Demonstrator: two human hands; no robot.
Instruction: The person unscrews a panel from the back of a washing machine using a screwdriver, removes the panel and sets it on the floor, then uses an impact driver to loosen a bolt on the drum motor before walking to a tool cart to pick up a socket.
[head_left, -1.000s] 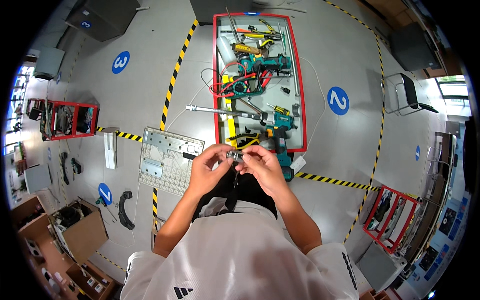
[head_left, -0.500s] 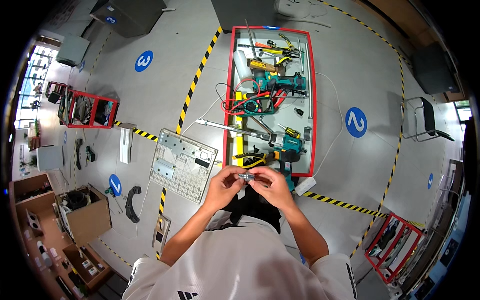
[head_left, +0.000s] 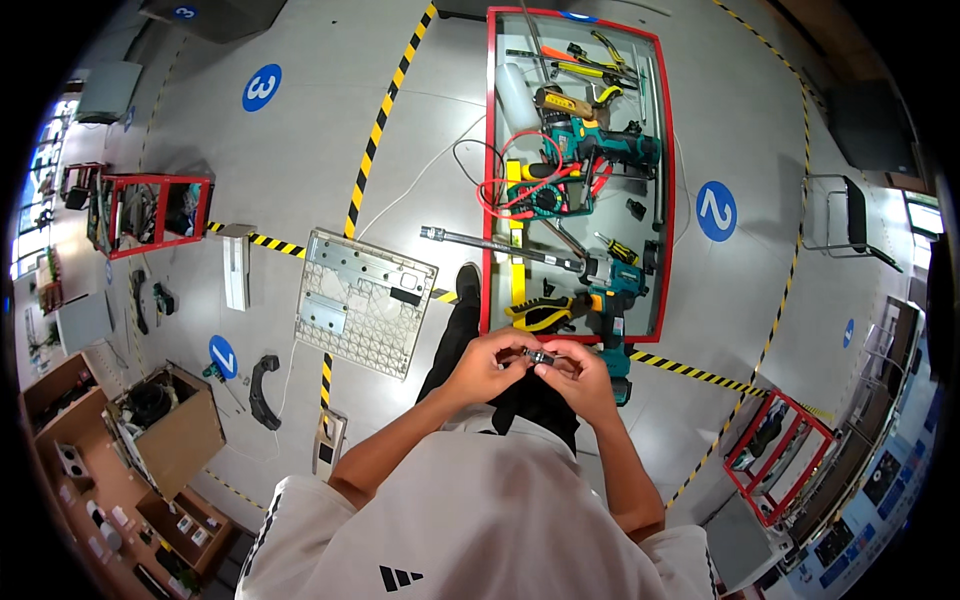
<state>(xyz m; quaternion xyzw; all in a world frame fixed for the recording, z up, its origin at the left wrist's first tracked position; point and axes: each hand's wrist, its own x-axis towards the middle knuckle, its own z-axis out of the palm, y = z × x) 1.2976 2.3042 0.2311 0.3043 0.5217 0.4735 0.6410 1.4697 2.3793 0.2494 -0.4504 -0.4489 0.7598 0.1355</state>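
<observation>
Two hands pinch one small dark metal part (head_left: 538, 356) above a workshop floor.
Left hand (head_left: 487, 366) and right hand (head_left: 574, 374) grip it from opposite ends, fingertips pressed on; bare grey floor (head_left: 300, 160) lies open leftward, the red-framed tool mat (head_left: 664, 200) edge just beyond the fingers.

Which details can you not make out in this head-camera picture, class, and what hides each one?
- Small dark part, head view: too small to identify, pinched between left hand and right hand, whose fingers cover most of it.
- Cardboard box contents, head view: dark, tiny, bent by fisheye rim.
- Teal drill, head view: lower end hidden behind the right hand.
</observation>
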